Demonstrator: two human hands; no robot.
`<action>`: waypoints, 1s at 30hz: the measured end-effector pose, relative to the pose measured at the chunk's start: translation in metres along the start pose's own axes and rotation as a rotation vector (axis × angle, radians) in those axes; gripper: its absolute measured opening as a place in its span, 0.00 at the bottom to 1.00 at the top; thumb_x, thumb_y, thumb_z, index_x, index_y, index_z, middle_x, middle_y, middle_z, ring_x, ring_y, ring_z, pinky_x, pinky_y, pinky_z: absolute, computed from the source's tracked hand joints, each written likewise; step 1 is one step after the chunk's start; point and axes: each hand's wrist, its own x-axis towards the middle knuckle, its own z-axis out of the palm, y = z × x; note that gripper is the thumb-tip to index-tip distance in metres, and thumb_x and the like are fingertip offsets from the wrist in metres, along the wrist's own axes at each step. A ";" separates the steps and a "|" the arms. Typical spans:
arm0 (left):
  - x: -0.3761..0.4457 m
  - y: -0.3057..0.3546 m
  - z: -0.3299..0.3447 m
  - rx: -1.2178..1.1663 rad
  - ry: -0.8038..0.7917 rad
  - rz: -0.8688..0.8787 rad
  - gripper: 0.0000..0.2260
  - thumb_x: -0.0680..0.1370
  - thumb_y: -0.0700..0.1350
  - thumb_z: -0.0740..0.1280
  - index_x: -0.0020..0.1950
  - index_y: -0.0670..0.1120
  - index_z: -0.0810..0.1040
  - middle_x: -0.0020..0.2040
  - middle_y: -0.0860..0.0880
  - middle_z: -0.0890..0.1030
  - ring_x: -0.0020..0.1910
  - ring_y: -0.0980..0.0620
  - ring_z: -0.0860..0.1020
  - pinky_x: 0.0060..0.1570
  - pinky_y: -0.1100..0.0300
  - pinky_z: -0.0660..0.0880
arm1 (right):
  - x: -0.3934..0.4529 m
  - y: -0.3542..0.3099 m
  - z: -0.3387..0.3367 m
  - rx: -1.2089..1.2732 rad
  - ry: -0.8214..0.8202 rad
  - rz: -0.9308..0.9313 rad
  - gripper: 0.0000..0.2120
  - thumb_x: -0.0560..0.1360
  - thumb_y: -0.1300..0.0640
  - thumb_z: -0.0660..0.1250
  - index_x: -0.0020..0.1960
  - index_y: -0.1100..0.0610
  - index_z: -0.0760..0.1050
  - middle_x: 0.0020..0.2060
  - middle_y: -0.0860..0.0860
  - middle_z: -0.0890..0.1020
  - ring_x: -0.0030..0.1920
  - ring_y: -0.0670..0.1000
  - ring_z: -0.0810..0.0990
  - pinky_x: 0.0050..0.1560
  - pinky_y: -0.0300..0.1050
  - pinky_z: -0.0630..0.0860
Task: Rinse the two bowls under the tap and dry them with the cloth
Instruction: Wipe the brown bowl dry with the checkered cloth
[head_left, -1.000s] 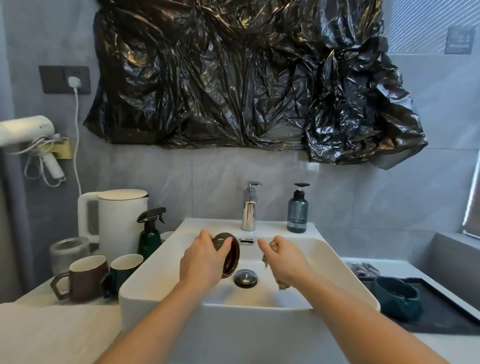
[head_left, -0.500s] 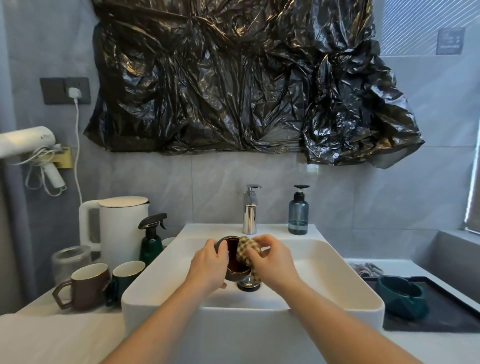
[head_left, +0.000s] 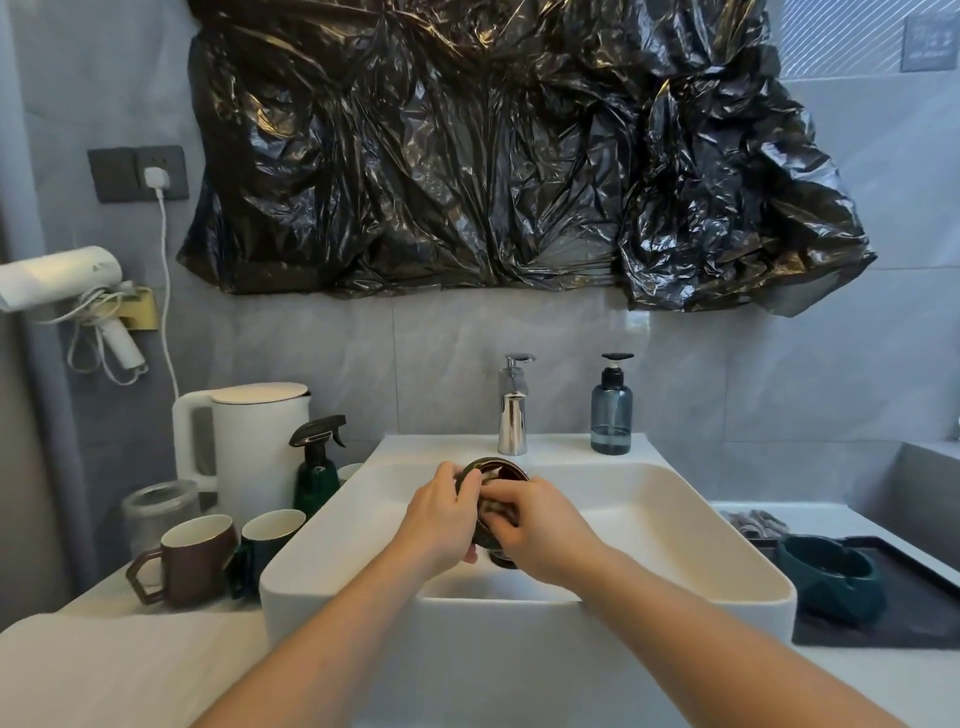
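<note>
Over the white sink (head_left: 675, 525) I hold a small brown bowl (head_left: 506, 470) tilted toward me. My left hand (head_left: 441, 519) grips its left rim. My right hand (head_left: 540, 530) presses a checked cloth (head_left: 493, 506) into the bowl's inside, and my fingers hide most of the cloth. The chrome tap (head_left: 512, 410) stands behind the bowl with no water seen running. A dark green bowl (head_left: 826, 577) sits on the black tray (head_left: 914, 618) at the right.
Left of the sink stand a brown mug (head_left: 192, 561), a green mug (head_left: 267, 538), a green spray bottle (head_left: 317, 467), a white kettle (head_left: 249, 447) and a glass jar (head_left: 156, 509). A blue soap dispenser (head_left: 612, 410) stands on the sink's back ledge. A folded cloth (head_left: 753, 522) lies behind the tray.
My right hand brought the cloth from beside the bowl into it and now rubs inside. The left hand turned the bowl's opening toward the cloth.
</note>
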 end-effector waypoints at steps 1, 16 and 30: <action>0.000 0.000 0.000 -0.001 0.010 0.003 0.14 0.88 0.57 0.55 0.64 0.50 0.72 0.56 0.44 0.80 0.44 0.44 0.85 0.30 0.60 0.80 | 0.000 -0.001 0.000 -0.025 0.013 -0.009 0.14 0.81 0.54 0.65 0.64 0.43 0.82 0.58 0.42 0.81 0.55 0.47 0.76 0.60 0.46 0.77; -0.002 0.002 0.002 -0.008 0.025 0.047 0.12 0.88 0.57 0.56 0.63 0.51 0.71 0.54 0.45 0.80 0.45 0.44 0.85 0.38 0.50 0.86 | 0.006 0.004 0.003 -0.181 0.064 -0.044 0.18 0.80 0.56 0.70 0.70 0.50 0.78 0.68 0.47 0.74 0.63 0.53 0.75 0.66 0.45 0.75; 0.003 -0.002 0.003 0.139 0.117 0.066 0.12 0.87 0.59 0.54 0.62 0.54 0.71 0.53 0.50 0.80 0.51 0.47 0.82 0.51 0.44 0.85 | 0.002 0.003 0.003 -0.244 0.018 0.134 0.14 0.83 0.48 0.62 0.63 0.50 0.81 0.53 0.50 0.85 0.49 0.50 0.82 0.54 0.45 0.81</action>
